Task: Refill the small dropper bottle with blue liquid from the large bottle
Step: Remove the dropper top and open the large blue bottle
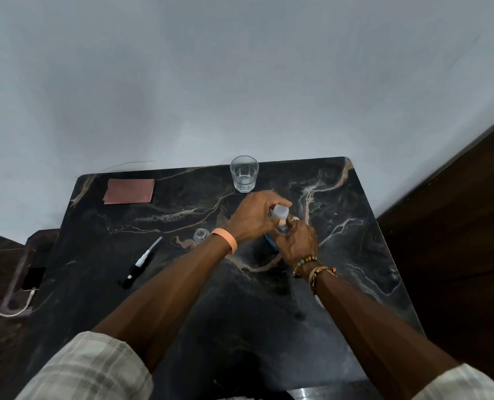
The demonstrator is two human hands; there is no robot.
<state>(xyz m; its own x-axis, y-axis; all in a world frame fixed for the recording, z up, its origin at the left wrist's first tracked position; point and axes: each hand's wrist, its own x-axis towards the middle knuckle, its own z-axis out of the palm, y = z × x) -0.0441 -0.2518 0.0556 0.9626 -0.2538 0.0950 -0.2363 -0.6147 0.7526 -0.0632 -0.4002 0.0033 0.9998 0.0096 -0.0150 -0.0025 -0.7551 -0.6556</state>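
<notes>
The large bottle (281, 215) stands on the dark marble table (355, 226), its pale cap at the top and a strip of blue showing lower down. My left hand (254, 219) is closed around the cap. My right hand (297, 243) grips the bottle's body just below, hiding most of it. The small dropper bottle (201, 235), clear glass and uncapped, stands just left of my left wrist. Its dropper (143, 262), with a black bulb and a pale tube, lies flat on the table further left.
A glass of water (244, 174) stands at the table's far edge, just beyond my hands. A folded pink napkin (129, 191) lies at the far left corner. A phone (34, 278) on a white cable rests on a lower ledge to the left.
</notes>
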